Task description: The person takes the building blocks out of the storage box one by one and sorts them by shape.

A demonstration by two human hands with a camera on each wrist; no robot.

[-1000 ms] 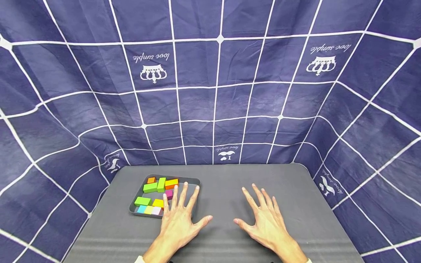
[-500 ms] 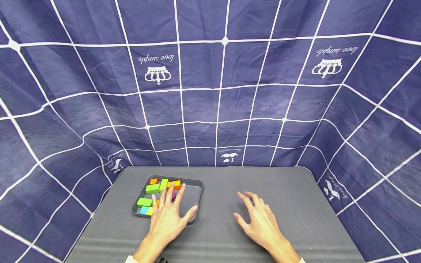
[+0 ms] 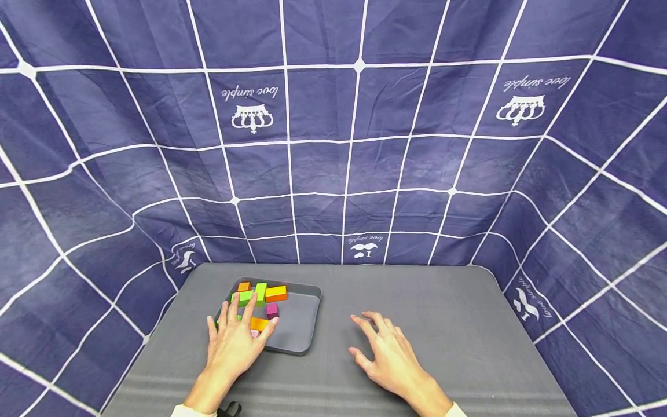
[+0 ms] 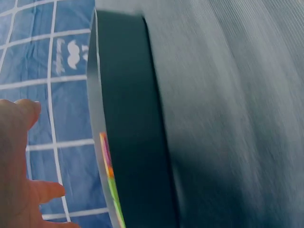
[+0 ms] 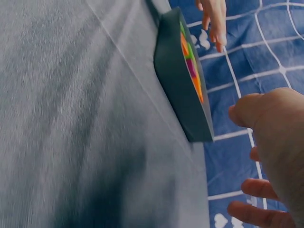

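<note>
A shallow dark grey tray (image 3: 299,349) stands at the left of the table with several coloured blocks in it. Among them are an upright-lying green block (image 3: 261,292), an orange block (image 3: 276,293) and a purple cube (image 3: 272,311). My left hand (image 3: 233,347) is over the tray's near left part, fingers spread and holding nothing; it hides some of the blocks. In the left wrist view the tray's side wall (image 4: 130,118) shows beside that hand. My right hand (image 3: 388,356) hovers over the table to the right of the tray, fingers relaxed, nothing held.
The grey table (image 3: 443,313) is enclosed at the back and both sides by a blue cloth (image 3: 312,168) with white grid lines. A small black strap-like thing (image 3: 230,409) shows at the front edge beside the left sleeve.
My left hand has moved left across the tray, uncovering its right part and the purple cube. My right hand has shifted a little left, its fingers more bent than before.
</note>
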